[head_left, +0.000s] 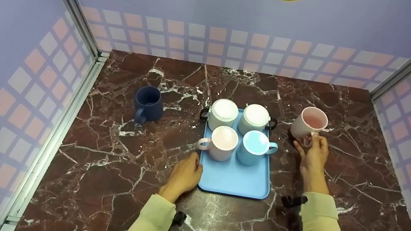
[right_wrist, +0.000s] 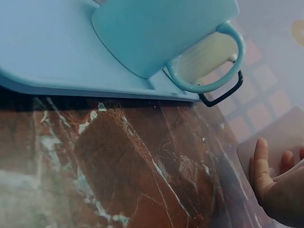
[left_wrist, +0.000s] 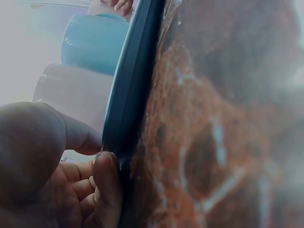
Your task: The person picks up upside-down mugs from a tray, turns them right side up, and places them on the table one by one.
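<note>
My right hand (head_left: 315, 154) grips the handle of a pink mug (head_left: 302, 128), which stands mouth up to the right of the tray; in the right wrist view its fingers (right_wrist: 261, 164) lie against the mug. On the blue tray (head_left: 234, 181), my left hand (head_left: 185, 173) pinches the left rim between thumb and fingers. The tray bears a second pink mug (head_left: 222, 147), a light blue mug (head_left: 251, 153) and two white mugs with black handles, one left (head_left: 222, 118) and one right (head_left: 252, 123). All of these look upside down, their handles turned outward.
A dark blue mug (head_left: 149, 104) stands mouth up on the marbled table (head_left: 127, 201), left of the tray. Patterned panels (head_left: 241, 15) close in the table at the back and both sides, with a metal rail (head_left: 59, 142) along the left edge.
</note>
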Demonstrator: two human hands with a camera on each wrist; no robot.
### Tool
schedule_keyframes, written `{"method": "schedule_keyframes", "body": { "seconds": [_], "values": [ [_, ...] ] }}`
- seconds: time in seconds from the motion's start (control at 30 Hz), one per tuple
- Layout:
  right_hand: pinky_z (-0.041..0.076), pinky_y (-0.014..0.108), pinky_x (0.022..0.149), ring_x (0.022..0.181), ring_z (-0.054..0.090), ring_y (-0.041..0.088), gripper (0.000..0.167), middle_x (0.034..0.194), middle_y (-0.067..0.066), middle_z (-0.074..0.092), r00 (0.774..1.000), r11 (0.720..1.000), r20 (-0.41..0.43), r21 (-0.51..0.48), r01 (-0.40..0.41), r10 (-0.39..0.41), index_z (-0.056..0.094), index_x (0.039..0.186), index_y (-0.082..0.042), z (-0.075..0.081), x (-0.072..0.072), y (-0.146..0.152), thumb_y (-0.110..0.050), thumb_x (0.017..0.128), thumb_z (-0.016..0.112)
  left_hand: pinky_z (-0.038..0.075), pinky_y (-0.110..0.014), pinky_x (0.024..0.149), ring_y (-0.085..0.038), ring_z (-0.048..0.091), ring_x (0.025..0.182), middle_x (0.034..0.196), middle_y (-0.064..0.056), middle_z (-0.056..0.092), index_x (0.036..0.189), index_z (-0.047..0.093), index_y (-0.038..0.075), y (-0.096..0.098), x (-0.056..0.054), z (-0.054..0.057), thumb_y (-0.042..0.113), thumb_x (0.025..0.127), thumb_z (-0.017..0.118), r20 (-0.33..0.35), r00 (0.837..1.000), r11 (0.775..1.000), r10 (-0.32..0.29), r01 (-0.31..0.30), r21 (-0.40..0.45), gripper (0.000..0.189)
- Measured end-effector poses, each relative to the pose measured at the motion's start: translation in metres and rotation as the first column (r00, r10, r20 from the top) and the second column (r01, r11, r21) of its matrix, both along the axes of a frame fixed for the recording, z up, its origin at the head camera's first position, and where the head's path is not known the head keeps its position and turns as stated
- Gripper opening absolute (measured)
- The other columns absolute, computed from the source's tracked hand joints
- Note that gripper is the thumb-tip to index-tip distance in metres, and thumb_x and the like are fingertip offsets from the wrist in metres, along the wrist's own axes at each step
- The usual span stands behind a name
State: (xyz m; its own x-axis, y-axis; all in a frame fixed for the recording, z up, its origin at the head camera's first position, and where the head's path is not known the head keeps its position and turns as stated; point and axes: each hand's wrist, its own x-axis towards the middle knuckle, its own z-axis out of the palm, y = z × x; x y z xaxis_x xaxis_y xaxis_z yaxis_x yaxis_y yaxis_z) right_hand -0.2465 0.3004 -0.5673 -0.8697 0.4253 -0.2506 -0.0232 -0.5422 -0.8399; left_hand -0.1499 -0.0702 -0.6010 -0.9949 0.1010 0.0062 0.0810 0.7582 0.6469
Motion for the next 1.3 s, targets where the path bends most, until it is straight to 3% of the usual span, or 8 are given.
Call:
{"method": "schedule_keyframes", "body": {
  "seconds": [0.23, 0.5, 0.8, 1.13, 1.3],
  "values": [
    [0.063, 0.033, 0.082, 0.091, 0.068, 0.021, 0.024, 0.095, 0.005, 0.054, 0.999, 1.0, 0.03, -0.001, -0.022, 0.022, 0.045, 0.1, -0.003, -0.008, -0.012, 0.001, -0.024, 0.108, 0.052, 0.041, -0.042, 0.059, -0.027, 0.05, 0.063, 0.073, -0.006, 0.055, 0.089, 0.05, 0.012, 0.0, -0.001, -0.001, 0.019, 0.1, 0.059, 0.005, 1.0, 1.0, 0.003, -0.003, -0.006, 0.015],
    [0.063, 0.034, 0.084, 0.089, 0.065, 0.02, 0.022, 0.095, 0.005, 0.054, 0.999, 0.999, 0.033, -0.017, -0.031, 0.031, 0.047, 0.096, -0.006, -0.013, -0.024, 0.001, -0.023, 0.109, 0.051, 0.044, -0.044, 0.06, -0.029, 0.054, 0.064, 0.073, -0.007, 0.057, 0.09, 0.051, 0.011, 0.0, -0.001, -0.001, 0.017, 0.099, 0.06, -0.003, 1.0, 1.0, 0.001, -0.001, -0.011, 0.014],
    [0.063, 0.035, 0.086, 0.09, 0.065, 0.022, 0.021, 0.097, 0.005, 0.053, 0.997, 0.999, 0.069, -0.005, -0.036, 0.036, 0.047, 0.097, -0.006, -0.013, -0.031, 0.0, -0.023, 0.109, 0.053, 0.038, -0.039, 0.057, -0.024, 0.047, 0.06, 0.069, -0.002, 0.049, 0.088, 0.049, 0.012, -0.001, -0.002, 0.0, 0.017, 0.1, 0.058, 0.012, 1.0, 1.0, -0.009, 0.009, -0.007, 0.015],
    [0.061, 0.036, 0.092, 0.102, 0.066, 0.027, 0.021, 0.105, 0.006, 0.052, 0.993, 0.997, 0.082, 0.001, -0.083, 0.083, 0.046, 0.104, -0.003, -0.013, -0.035, 0.007, -0.024, 0.11, 0.049, 0.04, -0.041, 0.057, -0.025, 0.049, 0.061, 0.069, -0.004, 0.052, 0.088, 0.05, 0.012, 0.0, -0.003, -0.002, 0.017, 0.099, 0.059, 0.001, 1.0, 1.0, -0.006, 0.006, -0.012, 0.015],
    [0.058, 0.04, 0.1, 0.121, 0.06, 0.032, 0.023, 0.111, 0.004, 0.05, 0.985, 0.993, 0.133, 0.032, -0.113, 0.108, 0.047, 0.107, -0.006, -0.012, -0.036, 0.009, -0.029, 0.111, 0.047, 0.04, -0.041, 0.058, -0.026, 0.05, 0.061, 0.069, -0.004, 0.052, 0.088, 0.051, 0.012, 0.0, -0.003, -0.002, 0.017, 0.099, 0.06, 0.003, 1.0, 1.0, -0.004, 0.004, -0.004, 0.015]
  ]
}}
